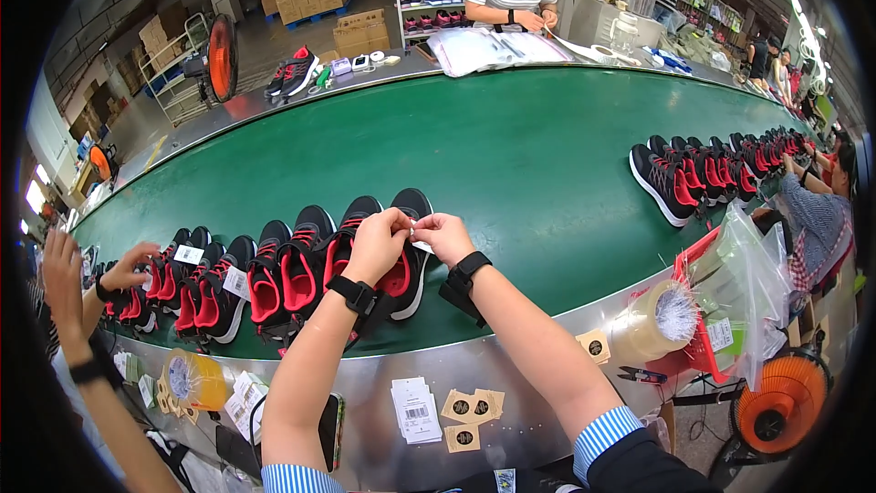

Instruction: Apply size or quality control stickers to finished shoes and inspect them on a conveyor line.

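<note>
Both hands over black-and-red shoe (401, 260) on near edge of green belt (529, 155). Left hand (376, 242), right hand (443, 236) meet there, fingers pinching small white tag (421, 246) above shoe. More shoes (228, 283) left of it.

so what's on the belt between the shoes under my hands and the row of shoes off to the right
Nothing: in the head view, only bare green belt lies between the shoes under the hands and the right-hand row.

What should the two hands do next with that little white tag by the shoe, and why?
Probably lower the small white tag onto the black and red shoe just beneath. Both the left hand and the right hand pinch it right above that shoe, and shoes further left already carry white tags.
</note>
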Demonstrator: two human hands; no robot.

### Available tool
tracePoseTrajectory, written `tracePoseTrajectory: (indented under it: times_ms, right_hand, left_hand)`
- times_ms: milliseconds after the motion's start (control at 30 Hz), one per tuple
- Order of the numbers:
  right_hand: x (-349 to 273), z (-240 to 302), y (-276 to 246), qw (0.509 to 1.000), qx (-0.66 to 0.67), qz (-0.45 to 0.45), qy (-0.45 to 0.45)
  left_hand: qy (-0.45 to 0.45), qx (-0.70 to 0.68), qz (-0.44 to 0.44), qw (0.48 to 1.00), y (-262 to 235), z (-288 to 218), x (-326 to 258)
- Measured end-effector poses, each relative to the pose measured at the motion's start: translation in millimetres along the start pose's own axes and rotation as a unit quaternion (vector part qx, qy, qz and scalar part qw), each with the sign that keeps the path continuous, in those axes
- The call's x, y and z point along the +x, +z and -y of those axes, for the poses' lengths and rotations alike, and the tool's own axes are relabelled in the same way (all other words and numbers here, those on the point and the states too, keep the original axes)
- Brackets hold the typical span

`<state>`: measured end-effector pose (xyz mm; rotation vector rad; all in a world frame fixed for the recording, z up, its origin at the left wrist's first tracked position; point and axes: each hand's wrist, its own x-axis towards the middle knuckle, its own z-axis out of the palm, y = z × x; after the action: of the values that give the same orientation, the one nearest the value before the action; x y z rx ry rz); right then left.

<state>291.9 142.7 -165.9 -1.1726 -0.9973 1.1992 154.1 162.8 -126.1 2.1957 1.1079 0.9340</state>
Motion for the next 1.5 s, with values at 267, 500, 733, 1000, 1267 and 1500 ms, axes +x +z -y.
tracePoseTrajectory:
  times_ms: [267,500,733,1000,1267,1500]
  right_hand:
    - [2,-3,3,0.997,-0.079,-0.006,-0.004]
    - [-2,-2,15,0.992,-0.126,0.016,-0.006]
    - [-10,-14,33,0.998,-0.050,0.014,-0.017]
    - [-106,50,23,0.989,0.114,0.052,-0.080]
    - [-181,35,-11,0.958,-0.218,0.131,-0.133]
    - [-244,2,-24,0.791,-0.584,0.152,-0.100]
  left_hand:
    - [0.002,-0.001,0.012,1.000,-9,3,-4]
    - [0.011,0.003,-0.011,1.000,-12,10,-12]
    - [0.018,-0.005,-0.040,0.999,-13,12,-26]
    - [0.070,0.051,0.056,0.995,-37,-66,-94]
    - [0.043,0.197,0.360,0.911,-27,-58,-180]
    - [0.034,0.162,0.340,0.926,-14,-43,-188]
